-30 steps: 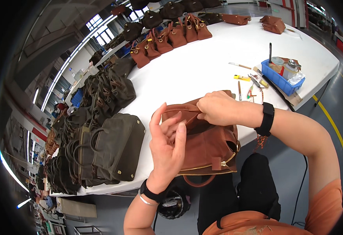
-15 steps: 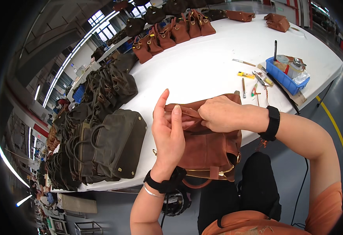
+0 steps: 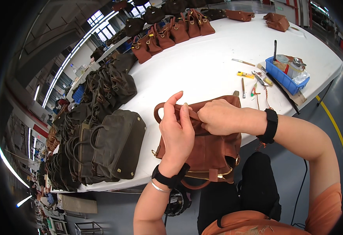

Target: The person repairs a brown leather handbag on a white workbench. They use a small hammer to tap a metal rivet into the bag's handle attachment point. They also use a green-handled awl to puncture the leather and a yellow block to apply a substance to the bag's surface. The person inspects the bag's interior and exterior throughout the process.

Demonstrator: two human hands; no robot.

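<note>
Bag: brown leather handbag [image 3: 208, 150] lies at the near edge of the white table [image 3: 214, 74], its lower part overhanging toward the lap.
Left hand [image 3: 177, 133]: fingers loosely spread and upright, pinching the bag's strap with the thumb.
Right hand [image 3: 220, 116]: closed over the same strap at the bag's top.
Doing it well: likely keep both grips close together and the leather flat.
Around: dark olive bags [image 3: 112, 147] at the left edge; blue tray [image 3: 283, 76] of tools toward the right edge.

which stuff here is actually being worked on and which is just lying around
In hand:
brown leather bag, gripped by left hand and right hand

Lying about:
dark olive bags beside it
row of brown bags
blue tray
loose hand tools
</note>
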